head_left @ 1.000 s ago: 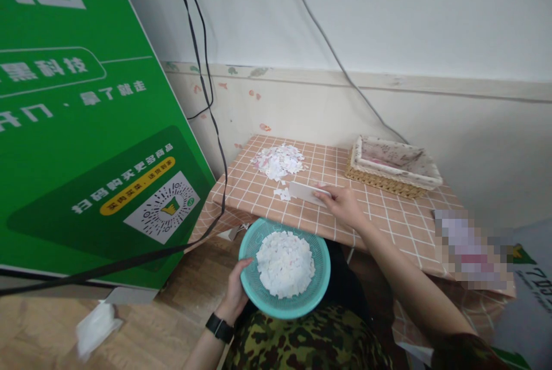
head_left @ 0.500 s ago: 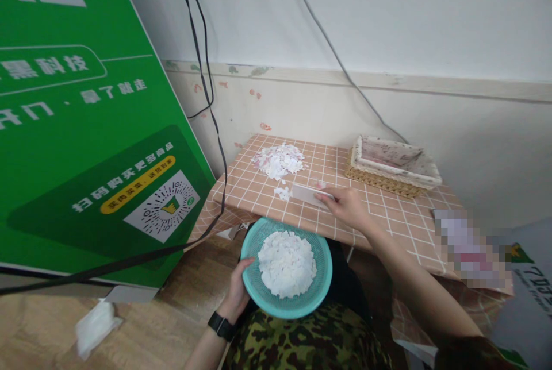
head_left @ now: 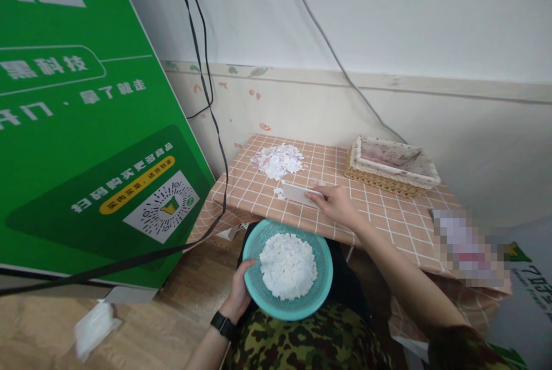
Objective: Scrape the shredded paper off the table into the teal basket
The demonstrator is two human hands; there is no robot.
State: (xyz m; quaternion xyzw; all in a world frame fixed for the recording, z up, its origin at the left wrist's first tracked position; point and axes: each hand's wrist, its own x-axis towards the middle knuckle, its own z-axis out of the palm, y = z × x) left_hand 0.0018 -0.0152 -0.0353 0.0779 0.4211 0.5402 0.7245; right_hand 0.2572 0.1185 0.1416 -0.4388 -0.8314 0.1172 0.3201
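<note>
My left hand (head_left: 240,289) grips the left rim of a round green plastic basket (head_left: 321,292), its thumb over the edge. The basket rests on my lap just below the table edge and holds a heap of small white paper scraps (head_left: 288,266). Over the checked table my right hand (head_left: 336,203) is closed on a flat white card (head_left: 299,193), which stands on its long edge close to the cloth. A few scraps (head_left: 278,192) lie at the card's left end. Beyond them is a larger pile of white and pinkish paper scraps (head_left: 279,161).
A wicker basket (head_left: 388,185) with a cloth lining stands at the table's back right. On the left rises a large green panel (head_left: 86,128), with a dark cable (head_left: 222,163) hanging before it. The checked tablecloth (head_left: 366,232) drapes over the front edge. A white plastic bag (head_left: 95,327) lies on the floor.
My right hand has moved the card a little to the left, over where some loose scraps lay. The left hand and the green basket have stayed nearly in place.
</note>
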